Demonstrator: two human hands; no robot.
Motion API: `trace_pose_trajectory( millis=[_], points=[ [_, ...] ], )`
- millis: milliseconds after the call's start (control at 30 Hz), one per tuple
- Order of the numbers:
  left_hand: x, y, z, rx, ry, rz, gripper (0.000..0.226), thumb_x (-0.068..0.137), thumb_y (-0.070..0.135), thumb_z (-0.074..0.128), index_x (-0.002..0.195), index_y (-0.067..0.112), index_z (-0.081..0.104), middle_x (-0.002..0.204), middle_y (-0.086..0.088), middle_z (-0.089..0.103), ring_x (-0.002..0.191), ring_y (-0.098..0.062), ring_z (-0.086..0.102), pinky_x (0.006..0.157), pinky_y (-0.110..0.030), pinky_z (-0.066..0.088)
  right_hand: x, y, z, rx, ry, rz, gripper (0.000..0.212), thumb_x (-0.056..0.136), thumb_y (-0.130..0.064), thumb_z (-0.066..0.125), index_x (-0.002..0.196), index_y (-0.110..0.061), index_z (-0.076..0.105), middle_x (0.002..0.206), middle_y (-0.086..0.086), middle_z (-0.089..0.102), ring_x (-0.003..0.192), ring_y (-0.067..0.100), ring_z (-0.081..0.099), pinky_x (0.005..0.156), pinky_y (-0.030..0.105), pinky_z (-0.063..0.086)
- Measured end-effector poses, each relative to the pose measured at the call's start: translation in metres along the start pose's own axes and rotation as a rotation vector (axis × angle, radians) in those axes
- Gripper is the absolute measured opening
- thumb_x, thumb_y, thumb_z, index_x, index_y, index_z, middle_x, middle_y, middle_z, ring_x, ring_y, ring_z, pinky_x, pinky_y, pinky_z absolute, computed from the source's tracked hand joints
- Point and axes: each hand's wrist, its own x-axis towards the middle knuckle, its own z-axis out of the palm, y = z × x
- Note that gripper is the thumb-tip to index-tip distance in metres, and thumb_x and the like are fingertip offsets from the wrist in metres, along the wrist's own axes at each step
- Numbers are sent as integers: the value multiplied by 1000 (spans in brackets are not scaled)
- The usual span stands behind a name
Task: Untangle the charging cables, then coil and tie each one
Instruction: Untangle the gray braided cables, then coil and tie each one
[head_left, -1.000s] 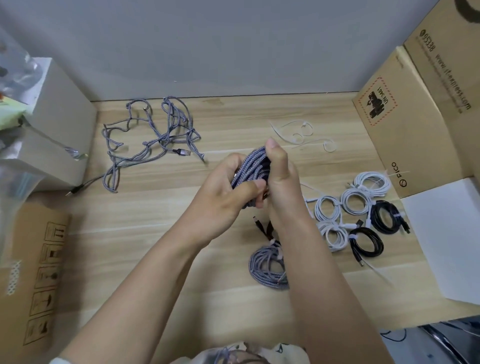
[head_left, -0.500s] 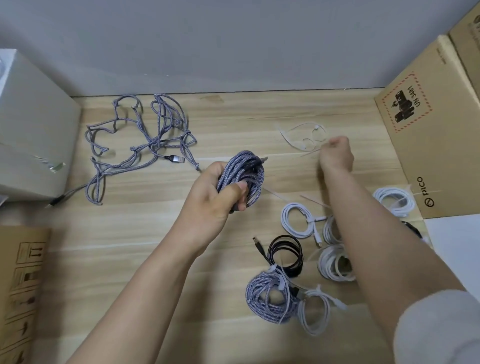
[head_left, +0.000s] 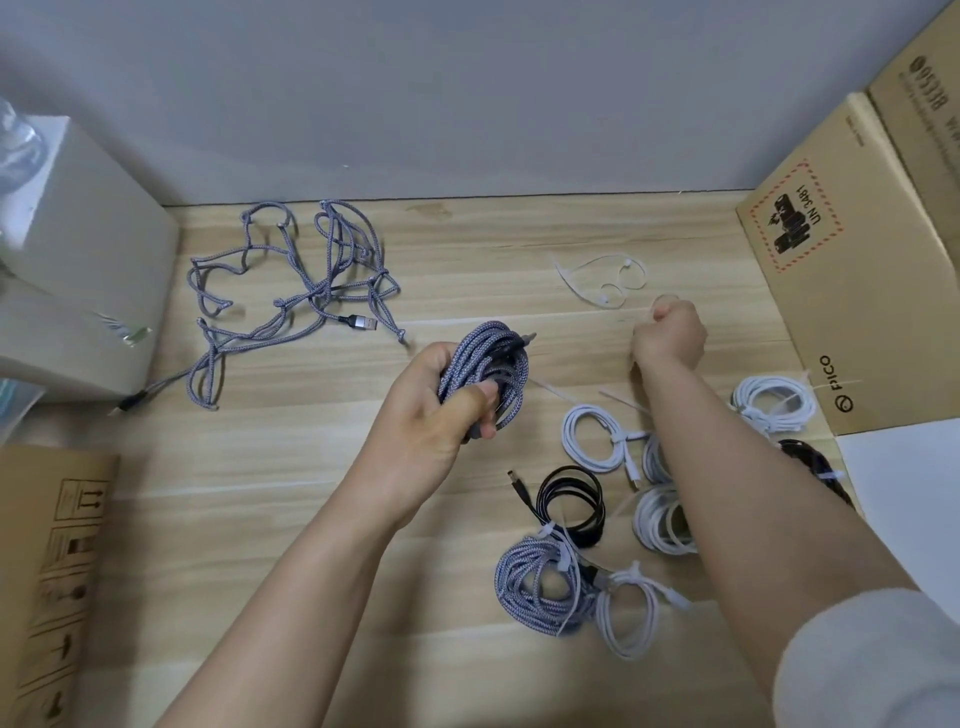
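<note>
Coiled grey braided cable (head_left: 485, 376) at frame centre, left hand (head_left: 434, 415) grip clamped around it above the wooden surface (head_left: 291, 493). Right hand (head_left: 670, 338) fist curled at the loose white zip ties (head_left: 597, 280), upper right; contents unclear. Tangled grey cable (head_left: 291, 301) upper left. Tied coils (head_left: 540, 582) lower right.

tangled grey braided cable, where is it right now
In the head view, the tangled grey braided cable lies loose at the far left of the wooden table, beside the white box.
</note>
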Motion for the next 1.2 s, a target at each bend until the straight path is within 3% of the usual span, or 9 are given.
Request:
trace_pose_trajectory(
  millis=[133, 267, 400, 467, 567, 700, 867, 1067, 1200],
  points=[
    [-13, 1, 1, -95, 50, -41, 17, 92, 2, 49, 79, 12, 45, 53, 7, 51, 53, -5, 47, 70, -31, 43, -39, -12, -23, 461, -31, -24, 31, 91, 3, 45, 116, -6, 59, 108, 8, 64, 94, 21, 63, 86, 25, 50],
    [-29, 1, 7, -153, 87, -79, 21, 95, 4, 45, 76, 13, 41, 54, 7, 49, 53, -6, 48, 73, -34, 45, -138, -20, -71, 982, -421, -73, 23, 91, 12, 45, 98, -6, 59, 77, 3, 54, 56, 6, 52, 54, 15, 46],
    [-46, 3, 10, -163, 99, -77, 17, 95, 6, 47, 81, 14, 42, 56, 6, 49, 52, -4, 49, 70, -29, 45, -215, -15, -103, 1203, -741, -65, 15, 87, -20, 53, 77, -13, 62, 60, -4, 47, 37, 2, 30, 38, 14, 19],
    [-55, 3, 7, -163, 91, -62, 15, 94, 7, 51, 83, 11, 43, 60, 3, 50, 53, -5, 50, 70, -29, 45, -237, -13, -111, 1302, -927, -8, 21, 81, -27, 52, 66, -15, 63, 57, -3, 44, 33, 1, 24, 36, 14, 14],
    [-66, 2, 1, -149, 63, -31, 18, 87, 18, 62, 91, 8, 48, 69, -2, 56, 66, -14, 55, 76, -34, 49, -257, -7, -113, 1267, -1111, 54, 21, 81, -29, 50, 69, -14, 58, 53, -4, 41, 31, -1, 22, 34, 12, 13],
    [-81, 8, -6, -50, 77, 37, 13, 90, 16, 61, 97, 9, 52, 73, 6, 59, 72, -9, 56, 79, -33, 51, -268, 2, -106, 1036, -1029, 14, 23, 93, -28, 47, 77, -12, 50, 56, -5, 38, 34, 0, 21, 33, 13, 13],
    [-96, 8, -15, -8, 30, 73, 39, 77, 32, 63, 108, 11, 54, 89, 5, 62, 84, -7, 57, 89, -32, 48, -280, 6, -102, 947, -823, -53, 21, 99, -23, 42, 81, -16, 47, 60, -4, 32, 39, 2, 17, 35, 14, 12],
    [-101, 6, -19, 0, 75, 129, 39, 74, 31, 63, 107, 13, 52, 87, 1, 59, 75, -4, 55, 73, -17, 48, -291, 10, -101, 780, -788, -232, 23, 100, -20, 43, 78, -16, 47, 56, -7, 35, 36, 0, 20, 35, 12, 19],
    [-102, 8, -27, 39, 112, 162, 31, 79, 35, 70, 99, 18, 52, 81, 0, 57, 69, -4, 52, 67, -13, 44, -293, 17, -96, 511, -773, -436, 28, 99, -18, 45, 72, -18, 49, 56, -12, 44, 37, -1, 37, 43, 10, 28]
  ],
)
